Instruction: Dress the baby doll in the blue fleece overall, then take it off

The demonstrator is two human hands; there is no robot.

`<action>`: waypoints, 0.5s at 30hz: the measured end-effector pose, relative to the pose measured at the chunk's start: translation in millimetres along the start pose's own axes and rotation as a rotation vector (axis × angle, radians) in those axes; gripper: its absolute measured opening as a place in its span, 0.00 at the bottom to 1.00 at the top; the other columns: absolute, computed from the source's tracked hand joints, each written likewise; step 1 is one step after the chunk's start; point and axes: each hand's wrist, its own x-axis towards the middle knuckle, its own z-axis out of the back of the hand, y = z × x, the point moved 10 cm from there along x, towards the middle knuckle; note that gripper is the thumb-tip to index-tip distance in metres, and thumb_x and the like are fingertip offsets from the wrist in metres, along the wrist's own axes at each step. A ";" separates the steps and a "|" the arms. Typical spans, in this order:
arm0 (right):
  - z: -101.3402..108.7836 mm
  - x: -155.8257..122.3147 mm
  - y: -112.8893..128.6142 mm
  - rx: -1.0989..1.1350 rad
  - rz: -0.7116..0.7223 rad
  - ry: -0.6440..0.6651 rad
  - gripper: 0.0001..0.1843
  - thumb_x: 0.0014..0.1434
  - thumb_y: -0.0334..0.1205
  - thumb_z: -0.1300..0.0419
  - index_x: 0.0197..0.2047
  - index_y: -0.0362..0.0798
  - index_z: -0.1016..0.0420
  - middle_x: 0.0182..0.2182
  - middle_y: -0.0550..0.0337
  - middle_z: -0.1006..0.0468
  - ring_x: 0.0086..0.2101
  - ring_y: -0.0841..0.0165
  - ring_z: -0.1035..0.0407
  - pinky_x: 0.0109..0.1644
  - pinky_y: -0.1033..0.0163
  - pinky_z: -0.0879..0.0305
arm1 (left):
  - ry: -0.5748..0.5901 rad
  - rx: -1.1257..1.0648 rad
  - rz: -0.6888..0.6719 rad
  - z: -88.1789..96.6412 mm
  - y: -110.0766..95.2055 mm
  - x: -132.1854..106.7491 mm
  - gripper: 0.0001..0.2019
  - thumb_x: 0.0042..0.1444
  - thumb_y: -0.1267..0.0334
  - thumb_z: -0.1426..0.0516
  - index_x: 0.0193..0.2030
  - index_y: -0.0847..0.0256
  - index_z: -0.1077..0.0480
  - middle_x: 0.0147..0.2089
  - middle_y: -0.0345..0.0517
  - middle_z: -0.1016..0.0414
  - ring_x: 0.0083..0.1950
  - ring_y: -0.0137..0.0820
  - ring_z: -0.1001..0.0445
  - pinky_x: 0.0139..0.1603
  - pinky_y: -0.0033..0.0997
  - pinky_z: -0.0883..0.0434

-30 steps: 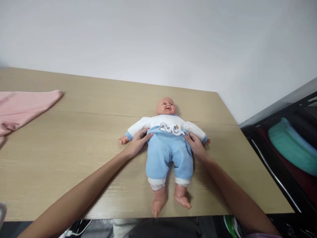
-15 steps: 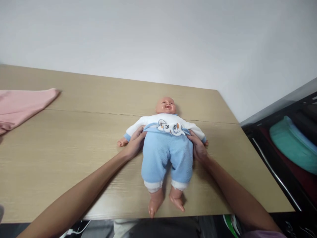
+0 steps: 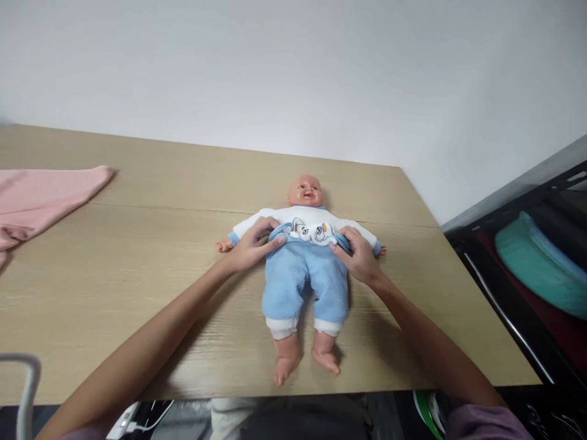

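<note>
A baby doll (image 3: pixel 306 190) lies on its back on the wooden table, its bare feet toward me. It wears a white top (image 3: pixel 300 215) with blue cuffs and light blue fleece pants (image 3: pixel 288 275) with white hems. An embroidered animal face shows at the doll's middle, above the pants. My left hand (image 3: pixel 257 244) grips the blue cloth at the waist on the left, thumb over the edge. On the other side, my right hand (image 3: pixel 358 252) pinches the waist cloth near the animal's ear.
Pink cloth (image 3: pixel 50 192) lies on the table (image 3: pixel 160 256) at the left. A black rack (image 3: pixel 486 287) with a teal item (image 3: pixel 536 263) stands at the right. A blurred grey curved bar (image 3: pixel 30 379) is at the lower left. Behind the table rises a pale wall.
Both hands have shifted up at the waist, with thumbs now over the front of the cloth. The waist cloth looks bunched or folded, and the pants' hems sit slightly higher in view.
</note>
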 end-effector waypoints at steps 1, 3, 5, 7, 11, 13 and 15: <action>-2.8 7.6 8.0 -0.061 0.038 0.010 0.10 0.66 0.50 0.32 0.39 0.55 0.25 0.37 0.59 0.26 0.41 0.58 0.33 0.54 0.52 0.34 | 0.014 0.026 -0.010 -1.8 -3.8 5.3 0.18 0.70 0.43 0.35 0.47 0.56 0.26 0.47 0.45 0.26 0.50 0.39 0.28 0.54 0.35 0.29; -9.8 24.1 8.3 -0.051 0.048 0.039 0.10 0.67 0.51 0.33 0.43 0.55 0.24 0.38 0.61 0.24 0.40 0.59 0.31 0.51 0.54 0.32 | -0.006 0.015 0.029 -0.6 -1.4 15.1 0.19 0.72 0.41 0.38 0.50 0.55 0.29 0.40 0.41 0.30 0.41 0.34 0.31 0.43 0.32 0.32; -13.1 37.5 -9.9 0.049 -0.024 0.035 0.14 0.67 0.56 0.33 0.46 0.55 0.24 0.40 0.61 0.21 0.40 0.60 0.29 0.50 0.55 0.31 | -0.057 -0.025 0.100 3.9 10.5 20.0 0.21 0.73 0.38 0.40 0.52 0.55 0.31 0.35 0.36 0.34 0.34 0.32 0.36 0.36 0.31 0.37; -12.6 41.4 -34.0 0.098 -0.106 0.000 0.19 0.67 0.62 0.34 0.43 0.55 0.23 0.39 0.60 0.20 0.41 0.59 0.27 0.50 0.54 0.30 | -0.089 -0.022 0.132 7.4 23.2 18.0 0.23 0.72 0.36 0.40 0.50 0.55 0.31 0.35 0.36 0.33 0.34 0.32 0.36 0.36 0.33 0.37; -5.2 18.3 -57.8 0.019 -0.147 -0.078 0.23 0.68 0.65 0.36 0.36 0.54 0.23 0.35 0.58 0.21 0.40 0.57 0.29 0.55 0.50 0.31 | -0.044 0.156 0.128 8.0 42.9 -0.8 0.24 0.74 0.36 0.45 0.45 0.57 0.28 0.42 0.45 0.26 0.45 0.42 0.28 0.52 0.42 0.30; -1.7 0.7 -56.6 0.005 -0.121 -0.102 0.23 0.71 0.65 0.38 0.34 0.55 0.23 0.36 0.57 0.22 0.41 0.56 0.30 0.59 0.49 0.31 | -0.039 0.248 0.115 10.4 47.2 -11.2 0.24 0.74 0.36 0.47 0.46 0.56 0.26 0.47 0.51 0.22 0.53 0.49 0.27 0.63 0.49 0.32; -3.0 -13.0 -56.3 0.057 -0.112 -0.085 0.23 0.71 0.65 0.37 0.35 0.56 0.21 0.39 0.56 0.20 0.44 0.55 0.28 0.63 0.49 0.30 | -0.043 0.244 0.119 12.0 49.9 -17.9 0.24 0.73 0.36 0.46 0.48 0.56 0.25 0.51 0.53 0.21 0.59 0.53 0.28 0.70 0.53 0.35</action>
